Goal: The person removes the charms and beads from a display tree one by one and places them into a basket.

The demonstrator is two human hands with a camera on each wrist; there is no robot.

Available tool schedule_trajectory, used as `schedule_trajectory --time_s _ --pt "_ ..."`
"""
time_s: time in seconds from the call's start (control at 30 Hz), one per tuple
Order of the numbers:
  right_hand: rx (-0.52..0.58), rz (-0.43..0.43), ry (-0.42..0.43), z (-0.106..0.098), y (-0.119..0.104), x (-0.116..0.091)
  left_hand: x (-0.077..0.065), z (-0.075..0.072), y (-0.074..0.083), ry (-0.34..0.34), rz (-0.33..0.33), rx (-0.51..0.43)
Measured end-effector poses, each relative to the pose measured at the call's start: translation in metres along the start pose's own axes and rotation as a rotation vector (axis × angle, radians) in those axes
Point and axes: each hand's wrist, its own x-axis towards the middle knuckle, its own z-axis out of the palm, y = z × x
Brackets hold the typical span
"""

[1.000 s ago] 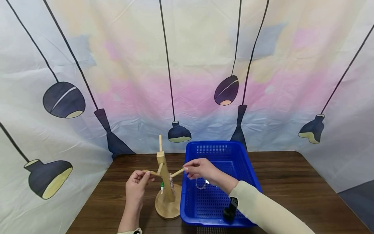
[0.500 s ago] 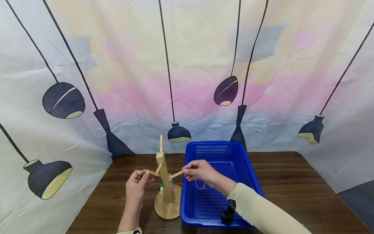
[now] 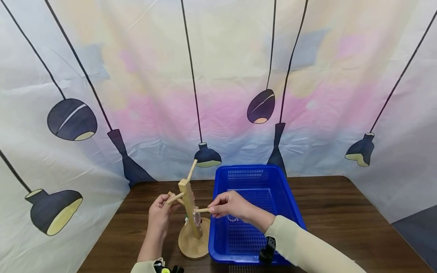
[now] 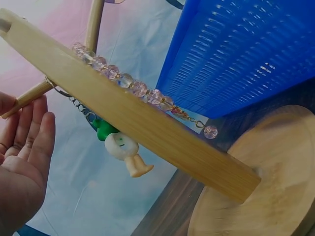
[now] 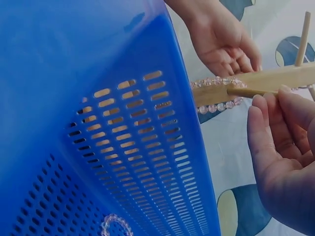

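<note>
Hands apart, each on the stand: left hand pinching the left peg, right hand pinching the right peg. Pink bead bracelet looped on right peg, against post. Green-topped keychain hangs off left peg. Stand upright on table, blue basket just beside it, second bracelet inside.
</note>
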Motion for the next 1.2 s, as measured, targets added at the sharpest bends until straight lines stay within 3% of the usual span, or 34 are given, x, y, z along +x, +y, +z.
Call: schedule_trajectory --time_s 0.37,0.63,0.8,1.2 --pt "-0.034 -0.064 -0.066 0.016 -0.005 -0.001 0.014 0.005 0.001 0.003 -0.092 0.060" --pt "0.006 -0.065 -0.088 0.030 -0.008 0.000 0.022 0.011 -0.005 -0.081 -0.080 0.040" --pt "-0.001 -0.117 -0.084 0.042 -0.008 0.000 0.029 0.017 -0.009 -0.091 -0.100 0.044" --pt "0.018 -0.129 -0.045 0.060 -0.011 0.005 0.037 0.027 -0.011 -0.030 -0.181 0.247"
